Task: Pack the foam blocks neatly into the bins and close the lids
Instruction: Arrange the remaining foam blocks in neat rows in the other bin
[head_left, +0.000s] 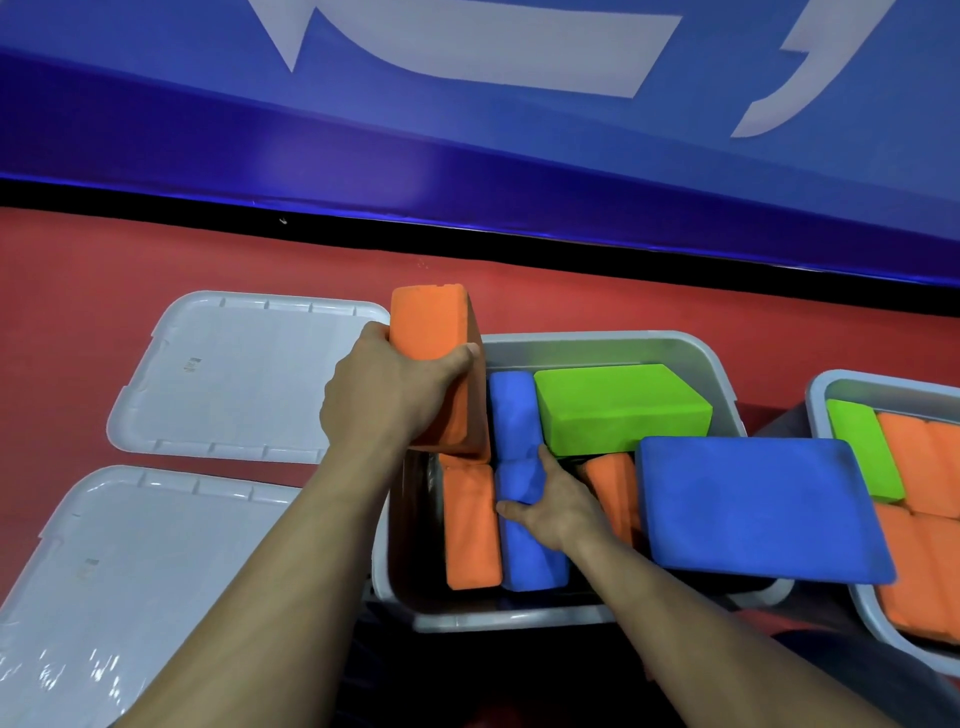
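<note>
Holding orange block (434, 364) upright | left hand (384, 389) grip clamped | right hand (550, 499) pinching blue block (522, 483), lengthwise front-to-back

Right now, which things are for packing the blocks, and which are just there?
For the job: orange block in the left hand; blue block under the right hand; green block; middle bin; right bin; two lids.
Just there: red floor; blue banner.

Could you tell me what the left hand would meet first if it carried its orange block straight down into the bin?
Probably the orange block standing on edge in the bin, directly beneath the held one; depth is unclear.
</note>
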